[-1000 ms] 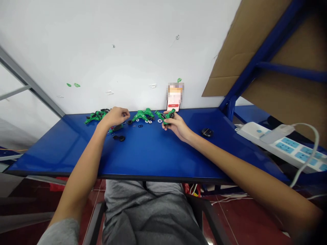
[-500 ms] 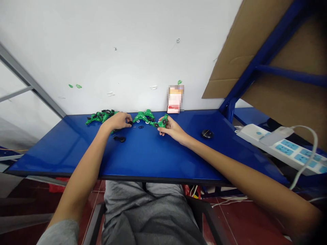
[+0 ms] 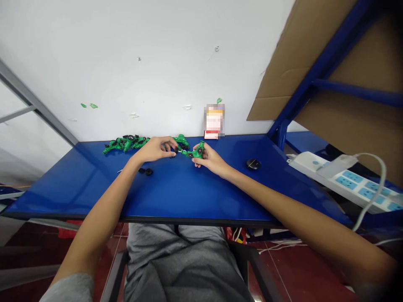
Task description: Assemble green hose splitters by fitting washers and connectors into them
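My right hand is closed around a green plastic branched pipe fitting with black parts, which looks like a hose splitter. One arm of it points left toward my left hand. Thumb and fingers of that hand pinch a small black cap at the end of this arm; whether the cap is seated on it I cannot tell. Just behind, another green fitting lies on the table, partly hidden by my left hand.
Several green fittings are heaped at the back left of the blue table. Small black round parts lie near my left forearm. A black round object sits right of my right arm, with a white power strip beyond it.
My left hand has moved right from the tabletop to the fitting, bringing a black cap to its left end. My right hand keeps its hold, almost in place.
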Action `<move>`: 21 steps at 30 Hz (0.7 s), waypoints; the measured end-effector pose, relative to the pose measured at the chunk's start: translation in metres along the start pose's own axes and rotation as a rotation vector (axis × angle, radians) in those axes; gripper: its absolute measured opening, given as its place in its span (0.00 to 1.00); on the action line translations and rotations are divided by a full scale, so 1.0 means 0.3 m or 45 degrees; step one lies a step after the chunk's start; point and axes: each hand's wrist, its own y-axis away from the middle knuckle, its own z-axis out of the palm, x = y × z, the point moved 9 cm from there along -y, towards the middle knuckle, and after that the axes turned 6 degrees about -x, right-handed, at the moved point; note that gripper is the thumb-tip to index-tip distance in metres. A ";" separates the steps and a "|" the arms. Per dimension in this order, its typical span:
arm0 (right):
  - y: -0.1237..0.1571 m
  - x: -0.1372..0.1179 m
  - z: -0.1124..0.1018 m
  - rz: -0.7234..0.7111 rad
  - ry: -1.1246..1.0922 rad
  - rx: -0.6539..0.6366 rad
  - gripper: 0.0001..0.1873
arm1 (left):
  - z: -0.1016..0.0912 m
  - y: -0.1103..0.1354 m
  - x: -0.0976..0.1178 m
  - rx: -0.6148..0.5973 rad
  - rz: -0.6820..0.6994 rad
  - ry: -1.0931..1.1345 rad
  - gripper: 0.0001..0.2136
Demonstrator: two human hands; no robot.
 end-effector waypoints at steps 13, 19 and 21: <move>0.006 -0.025 0.017 -0.022 -0.001 -0.039 0.28 | 0.034 0.007 0.032 -0.082 0.010 0.118 0.16; 0.007 -0.026 0.016 -0.012 0.010 -0.035 0.28 | 0.032 0.008 0.036 -0.078 0.001 0.102 0.16; 0.007 -0.027 0.015 -0.016 0.014 -0.033 0.27 | 0.027 0.007 0.025 -0.078 0.001 0.076 0.16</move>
